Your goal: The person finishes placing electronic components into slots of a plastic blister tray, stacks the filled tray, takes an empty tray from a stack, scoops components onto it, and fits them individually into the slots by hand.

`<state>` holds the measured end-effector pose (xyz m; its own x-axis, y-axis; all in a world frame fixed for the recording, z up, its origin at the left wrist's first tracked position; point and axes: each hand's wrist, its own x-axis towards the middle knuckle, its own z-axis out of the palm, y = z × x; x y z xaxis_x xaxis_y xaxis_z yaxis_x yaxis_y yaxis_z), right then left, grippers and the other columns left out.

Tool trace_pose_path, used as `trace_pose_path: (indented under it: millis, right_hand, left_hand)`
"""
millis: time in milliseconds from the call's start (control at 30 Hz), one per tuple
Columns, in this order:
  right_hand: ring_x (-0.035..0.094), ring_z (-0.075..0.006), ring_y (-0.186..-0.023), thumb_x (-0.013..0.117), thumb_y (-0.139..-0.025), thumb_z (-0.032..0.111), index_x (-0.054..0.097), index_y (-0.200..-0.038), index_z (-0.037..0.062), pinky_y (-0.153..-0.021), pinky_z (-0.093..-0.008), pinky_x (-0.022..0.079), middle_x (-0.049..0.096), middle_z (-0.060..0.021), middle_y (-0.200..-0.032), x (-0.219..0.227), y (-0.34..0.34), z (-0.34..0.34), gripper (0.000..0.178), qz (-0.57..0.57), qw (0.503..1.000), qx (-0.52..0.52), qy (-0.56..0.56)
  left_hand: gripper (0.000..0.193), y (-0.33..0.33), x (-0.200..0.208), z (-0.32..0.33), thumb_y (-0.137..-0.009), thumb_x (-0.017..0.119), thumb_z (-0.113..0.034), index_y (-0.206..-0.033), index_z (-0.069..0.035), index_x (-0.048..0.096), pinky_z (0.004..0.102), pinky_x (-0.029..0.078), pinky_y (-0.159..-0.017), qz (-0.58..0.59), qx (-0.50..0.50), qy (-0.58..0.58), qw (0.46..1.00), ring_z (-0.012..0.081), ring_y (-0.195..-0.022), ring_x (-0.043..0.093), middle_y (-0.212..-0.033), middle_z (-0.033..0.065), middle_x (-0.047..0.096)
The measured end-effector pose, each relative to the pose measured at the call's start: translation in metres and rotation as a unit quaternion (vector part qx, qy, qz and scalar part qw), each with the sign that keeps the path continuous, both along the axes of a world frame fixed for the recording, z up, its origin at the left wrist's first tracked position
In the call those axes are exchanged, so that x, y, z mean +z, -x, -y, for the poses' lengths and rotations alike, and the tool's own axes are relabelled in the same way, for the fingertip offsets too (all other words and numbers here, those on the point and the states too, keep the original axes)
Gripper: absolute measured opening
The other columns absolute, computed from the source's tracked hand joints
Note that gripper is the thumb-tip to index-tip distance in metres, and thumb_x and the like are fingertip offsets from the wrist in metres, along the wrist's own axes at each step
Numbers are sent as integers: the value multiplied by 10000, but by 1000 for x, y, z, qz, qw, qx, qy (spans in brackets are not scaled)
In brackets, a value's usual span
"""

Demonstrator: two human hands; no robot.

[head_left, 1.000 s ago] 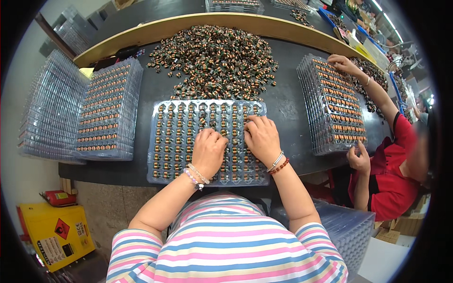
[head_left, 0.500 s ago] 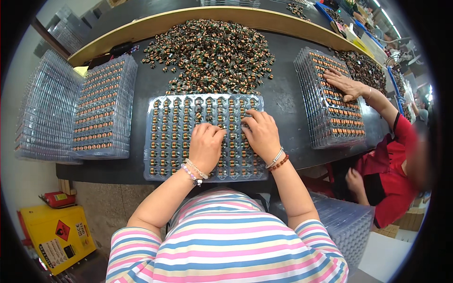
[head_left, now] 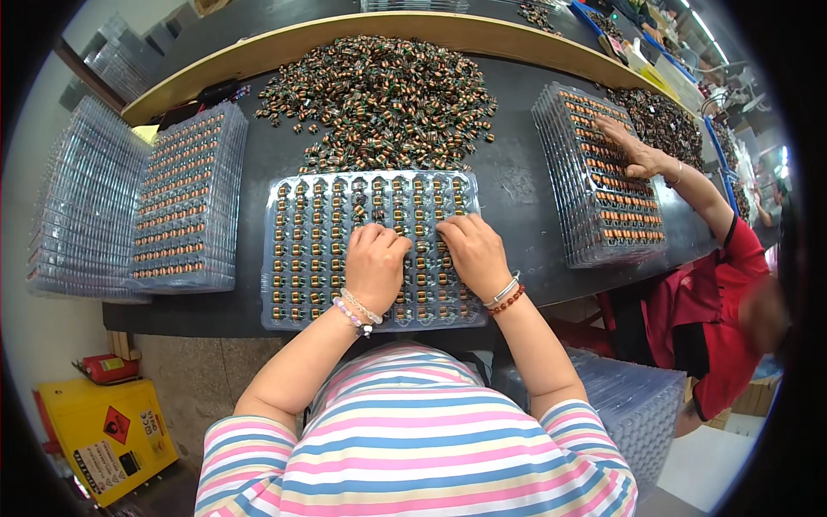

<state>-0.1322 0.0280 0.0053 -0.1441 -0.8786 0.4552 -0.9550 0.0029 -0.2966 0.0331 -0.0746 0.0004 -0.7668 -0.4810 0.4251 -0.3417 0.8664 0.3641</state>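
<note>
A clear plastic tray (head_left: 269,258) lies flat before me, its rows of pockets holding many small copper-wound coils (head_left: 315,247). My left hand (head_left: 376,269) rests over the tray's middle. Its fingers are bent and close together, hiding whatever is under the tips. Over the right-hand rows, my right hand (head_left: 475,256) has its fingertips curled down onto the coils. What it pinches, if anything, is hidden. Just above my left fingertips, a few coils sit askew among the straight rows. Past the tray's far edge spreads a large loose pile of coils (head_left: 388,95).
Filled trays (head_left: 183,198) are stacked at the left, beside a stack of clear trays (head_left: 82,207). Another filled stack (head_left: 603,185) stands at the right, under a co-worker's hand (head_left: 633,153). A wooden ledge (head_left: 345,30) borders the far side. Below left is a yellow cabinet (head_left: 108,439).
My right hand has shifted slightly nearer to me and its fingers have drawn in. My left hand stays almost in place. The co-worker's hand has tilted up on the right stack.
</note>
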Motion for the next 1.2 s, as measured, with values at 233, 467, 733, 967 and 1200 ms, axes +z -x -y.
trace_pose_path:
  millis: [233, 467, 733, 967, 1200]
  right_hand:
    - [593, -223, -833, 640, -768, 30, 659, -901, 70, -718, -332, 507, 644, -33, -907, 3, 3, -3, 139, -9, 1000, 0, -18]
    - [574, -249, -885, 661, -799, 82, 679, -962, 58, -777, -367, 467, 606, -69, -1028, 0, 2, -7, 166, -26, 999, -22, -17]
    - [564, -246, -964, 671, -799, 113, 680, -945, 54, -838, -370, 445, 607, -71, -1049, 4, -6, -20, 157, 41, 998, -18, -37]
    - [558, -254, -984, 661, -808, 135, 665, -886, 51, -869, -369, 440, 607, -73, -1068, 1, -4, -11, 115, -34, 998, -16, -55]
    - [571, -263, -972, 679, -788, 118, 659, -865, 67, -845, -381, 453, 609, -69, -1102, -6, 3, -8, 94, 95, 995, -23, -11]
  left_hand:
    - [96, 10, 1, -6, -765, 669, -67, -859, -78, 681, 423, 415, -914, -22, -34, 8, 999, 271, -1023, 540, -933, 49, 619]
    - [156, 13, -4, -14, -781, 652, -59, -934, -55, 684, 436, 408, -965, 15, -48, 24, 998, 279, -1139, 525, -1028, 63, 638]
    - [193, 15, -5, -17, -793, 629, -31, -980, -54, 671, 424, 429, -904, -30, -42, -10, 999, 280, -1007, 562, -973, 72, 642]
    - [106, 17, -4, -15, -741, 611, -27, -816, -62, 678, 396, 434, -837, -31, -11, -11, 999, 252, -940, 550, -923, 63, 608]
    - [70, 21, -7, -11, -754, 679, -69, -822, -79, 669, 412, 433, -855, -24, -7, -17, 1000, 273, -1002, 542, -958, 49, 606]
